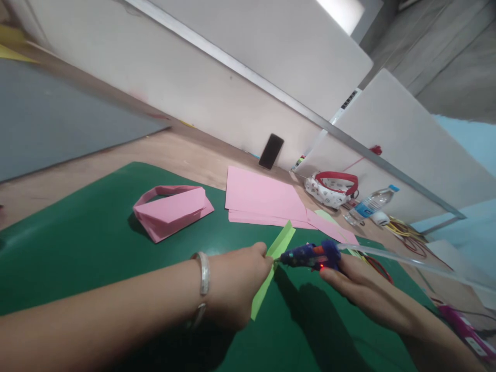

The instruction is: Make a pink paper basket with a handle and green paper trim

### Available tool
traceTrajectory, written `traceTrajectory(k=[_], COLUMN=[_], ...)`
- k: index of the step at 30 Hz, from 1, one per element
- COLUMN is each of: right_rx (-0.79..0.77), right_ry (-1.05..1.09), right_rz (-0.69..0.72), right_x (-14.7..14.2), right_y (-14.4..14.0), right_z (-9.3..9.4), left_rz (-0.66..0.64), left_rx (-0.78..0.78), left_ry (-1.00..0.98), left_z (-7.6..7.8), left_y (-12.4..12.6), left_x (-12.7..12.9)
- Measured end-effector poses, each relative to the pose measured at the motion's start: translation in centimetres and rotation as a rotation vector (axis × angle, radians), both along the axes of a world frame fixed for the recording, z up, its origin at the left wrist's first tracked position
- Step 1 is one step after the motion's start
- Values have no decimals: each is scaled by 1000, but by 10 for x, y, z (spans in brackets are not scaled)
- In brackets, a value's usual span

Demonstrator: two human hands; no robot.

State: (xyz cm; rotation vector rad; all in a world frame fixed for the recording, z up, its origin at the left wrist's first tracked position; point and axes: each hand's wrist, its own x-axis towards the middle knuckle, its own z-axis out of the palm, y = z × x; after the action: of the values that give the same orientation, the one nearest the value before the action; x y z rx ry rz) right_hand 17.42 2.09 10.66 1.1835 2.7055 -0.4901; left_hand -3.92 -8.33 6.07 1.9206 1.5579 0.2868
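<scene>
Two bare forearms reach in from the near edge over the dark green cutting mat (96,243), which serves as the landmark. On the far left part of the mat lies a folded pink paper band with a flat pouch-like front (170,209), well apart from both hands.

Coming in from the left, the left forearm lies low across the mat's near side, a silver metal bangle (203,281) around the wrist. The left hand (236,284) is curled, knuckles up, fingers pinched closed on a long light-green folded paper strip (271,271). That strip runs slantwise above the mat's middle, its far end pointing toward the mat's far edge and its near end hanging just past the hand.

Beyond the mat's far edge, a stack of flat pink paper sheets (263,199) rests on the wooden tabletop (182,152).

Over the mat's right side, the right hand (356,287) lies palm down, fingers wrapped around a small blue hot-glue gun (310,256) with a clear glue stick trailing to the right. Its nozzle meets the green strip just beside the left fingertips.

Off the mat's far right corner stands a clear plastic water bottle (372,202).
</scene>
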Motion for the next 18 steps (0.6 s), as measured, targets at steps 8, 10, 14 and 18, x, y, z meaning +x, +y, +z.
traceTrajectory(k=[8,10,14,18], right_rx=[-171,-143,12,59], right_ry=[41,70,56,83], right_rz=[111,85,-34,-63], right_x=[10,9,1,-2], right_y=[-22,-13,7,14], right_z=[-6,-7,-5,-4], left_rz=[10,11,-1,-14], left_rx=[0,1,-1,5], left_ry=[-18,-24,-47,-64], left_z=[-2,-2,-3,-4], left_y=[0,0,1,2], left_x=[1,1,0,-2])
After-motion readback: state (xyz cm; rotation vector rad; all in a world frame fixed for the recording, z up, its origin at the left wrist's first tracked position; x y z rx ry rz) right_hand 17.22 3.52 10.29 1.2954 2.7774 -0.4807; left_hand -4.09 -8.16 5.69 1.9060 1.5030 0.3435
